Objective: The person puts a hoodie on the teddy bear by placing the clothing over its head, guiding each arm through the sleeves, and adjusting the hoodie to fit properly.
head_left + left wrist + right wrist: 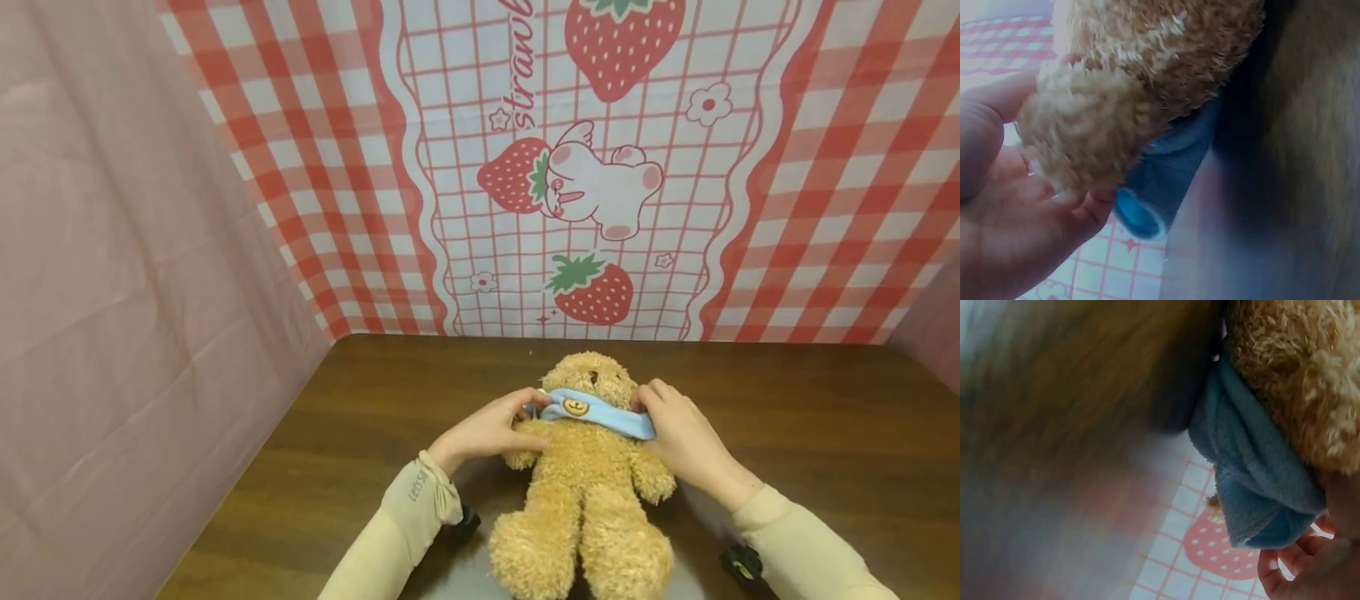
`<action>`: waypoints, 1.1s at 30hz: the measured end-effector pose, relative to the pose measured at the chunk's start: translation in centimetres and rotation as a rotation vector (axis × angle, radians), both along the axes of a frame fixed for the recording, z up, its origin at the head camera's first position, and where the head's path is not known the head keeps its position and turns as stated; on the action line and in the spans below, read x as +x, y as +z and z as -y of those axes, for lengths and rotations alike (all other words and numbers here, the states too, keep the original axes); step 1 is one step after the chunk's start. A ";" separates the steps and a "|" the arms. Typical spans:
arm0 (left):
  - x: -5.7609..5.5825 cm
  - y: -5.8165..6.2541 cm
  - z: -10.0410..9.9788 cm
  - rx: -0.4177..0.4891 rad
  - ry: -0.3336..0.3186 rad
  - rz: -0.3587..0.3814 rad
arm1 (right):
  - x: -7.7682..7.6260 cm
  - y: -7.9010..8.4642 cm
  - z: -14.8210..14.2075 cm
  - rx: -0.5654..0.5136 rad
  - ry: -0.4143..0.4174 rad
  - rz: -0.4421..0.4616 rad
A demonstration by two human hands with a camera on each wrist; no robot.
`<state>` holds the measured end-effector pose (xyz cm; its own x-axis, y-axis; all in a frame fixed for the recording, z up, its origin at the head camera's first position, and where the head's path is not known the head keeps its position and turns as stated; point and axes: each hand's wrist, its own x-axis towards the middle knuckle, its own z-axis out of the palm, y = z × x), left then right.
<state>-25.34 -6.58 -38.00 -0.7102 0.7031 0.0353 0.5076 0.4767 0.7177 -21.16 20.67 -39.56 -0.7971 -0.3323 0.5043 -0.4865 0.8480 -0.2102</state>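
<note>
A fuzzy tan teddy bear lies on its back, head toward the far wall. Across its neck and upper chest is a bunched light blue doll's garment with a round bear-face patch. My left hand holds the garment's left end with its fingertips, thumb spread over the bear's chest. In the left wrist view, the bear's paw sits between thumb and fingers, beside a tubular blue opening. The right hand pinches the garment's other end; its fingertips show at the folded blue cloth.
Under the bear is a brown wooden table, with a grey patch near its front. A red-checked strawberry cloth hangs behind it and a pink curtain on the left. Black wrist devices sit below both sleeves.
</note>
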 end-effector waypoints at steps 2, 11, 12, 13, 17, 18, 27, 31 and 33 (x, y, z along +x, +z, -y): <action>0.1 -0.2 -0.1 0.001 -0.020 0.016 | -0.2 -0.3 0.1 -0.023 -0.015 0.025; 0.1 -0.7 -0.5 0.020 -0.063 0.029 | -0.6 0.0 0.2 -0.106 -0.028 0.183; 0.1 -0.8 -0.6 0.027 -0.066 0.026 | -0.5 0.0 0.2 -0.107 -0.023 0.193; 0.0 -0.9 -0.7 0.032 -0.069 0.023 | -0.5 0.0 0.1 -0.109 -0.020 0.198; 0.0 -0.9 -1.0 0.031 -0.049 0.026 | -0.3 0.2 0.0 -0.103 0.004 0.189; 0.0 -0.9 -1.1 0.029 -0.039 0.027 | -0.2 0.2 0.0 -0.099 0.011 0.186; 0.0 -1.0 -1.5 0.029 0.014 -0.077 | 0.1 0.7 -0.4 -0.067 0.123 0.226; 0.0 -1.0 -1.6 0.045 0.040 -0.137 | 0.0 0.9 -0.8 -0.043 0.172 0.253; 0.0 -1.0 -1.8 0.076 0.068 -0.151 | 0.0 1.0 -0.9 -0.038 0.187 0.262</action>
